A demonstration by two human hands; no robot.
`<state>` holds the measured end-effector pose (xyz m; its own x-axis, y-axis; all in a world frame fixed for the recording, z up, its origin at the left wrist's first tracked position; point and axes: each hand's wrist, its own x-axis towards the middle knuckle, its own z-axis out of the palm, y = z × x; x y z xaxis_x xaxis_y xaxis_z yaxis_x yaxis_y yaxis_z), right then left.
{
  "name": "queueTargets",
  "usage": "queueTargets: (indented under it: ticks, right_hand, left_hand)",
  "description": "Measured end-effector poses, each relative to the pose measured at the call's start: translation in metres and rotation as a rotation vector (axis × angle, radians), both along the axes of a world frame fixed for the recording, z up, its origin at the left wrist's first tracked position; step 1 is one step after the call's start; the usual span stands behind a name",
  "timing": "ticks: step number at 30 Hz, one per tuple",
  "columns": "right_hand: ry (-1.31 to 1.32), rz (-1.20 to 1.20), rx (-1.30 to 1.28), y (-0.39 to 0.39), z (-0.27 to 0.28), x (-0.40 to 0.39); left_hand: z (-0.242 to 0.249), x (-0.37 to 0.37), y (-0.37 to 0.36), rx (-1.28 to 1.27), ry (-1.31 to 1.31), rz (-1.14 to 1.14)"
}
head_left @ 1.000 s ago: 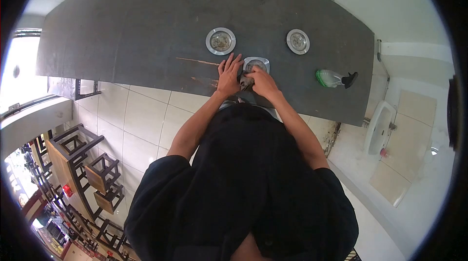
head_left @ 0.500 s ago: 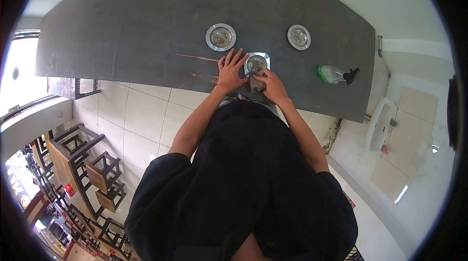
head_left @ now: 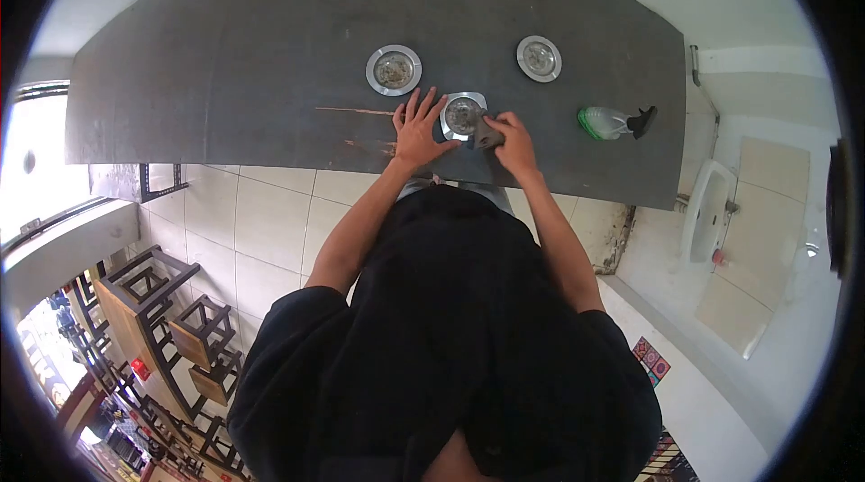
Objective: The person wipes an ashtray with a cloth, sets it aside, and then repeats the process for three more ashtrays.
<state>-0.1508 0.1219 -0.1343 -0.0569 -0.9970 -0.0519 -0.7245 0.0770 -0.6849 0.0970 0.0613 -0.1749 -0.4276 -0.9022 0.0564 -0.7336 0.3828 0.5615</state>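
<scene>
A square silver ashtray (head_left: 464,96) with a dirty-looking round bowl lies near the front edge of the dark grey table. My left hand (head_left: 419,133) is spread at its left side, thumb near the ashtray's front corner; it holds nothing. Pinched in my right hand (head_left: 515,147) is a grey-brown cloth (head_left: 487,133), pressed against the ashtray's right rim. Beyond them sit two round silver ashtrays, the left one (head_left: 371,75) and the right one (head_left: 523,60), both with grimy bowls.
To the right, a clear spray bottle (head_left: 605,123) with green at its base and a black head lies on its side on the table (head_left: 225,59). A white sink (head_left: 707,212) is on the far right. Wooden stools (head_left: 200,338) stand on the tiled floor at left.
My right hand has moved the cloth from the front of the square ashtray to its right rim. The left hand stays beside it. The whole view has shifted slightly.
</scene>
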Motion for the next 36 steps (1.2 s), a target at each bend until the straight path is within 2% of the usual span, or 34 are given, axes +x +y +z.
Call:
queueTargets:
  ticks: [3,9,11,17,22,26,30,36]
  right_hand:
    - [0.024,-0.009,0.020,0.016,-0.014,0.014]
    - [-0.006,0.086,0.005,0.033,-0.004,0.020]
    - [0.037,0.132,0.062,0.025,0.004,0.011]
    - [0.153,0.051,0.029,-0.019,-0.007,-0.004]
    - [0.206,0.093,0.016,-0.066,-0.006,-0.002]
    - [0.237,0.110,-0.016,-0.071,-0.005,0.010]
    - [0.231,0.098,-0.021,-0.072,-0.004,0.019]
    - [0.158,0.250,-0.007,-0.075,-0.004,0.051]
  left_hand:
    - [0.002,-0.001,0.000,0.016,-0.016,0.007]
    - [-0.002,-0.003,0.000,0.026,-0.035,0.001]
    - [-0.004,-0.003,-0.001,0.037,-0.055,-0.004]
    - [-0.003,0.000,-0.002,0.055,-0.058,-0.023]
    - [-0.003,-0.001,-0.004,0.050,-0.064,-0.034]
    - [-0.003,0.000,-0.009,0.015,-0.046,-0.044]
    - [-0.005,-0.001,-0.010,0.045,0.105,-0.022]
    - [-0.010,-0.002,-0.008,0.017,0.143,-0.001]
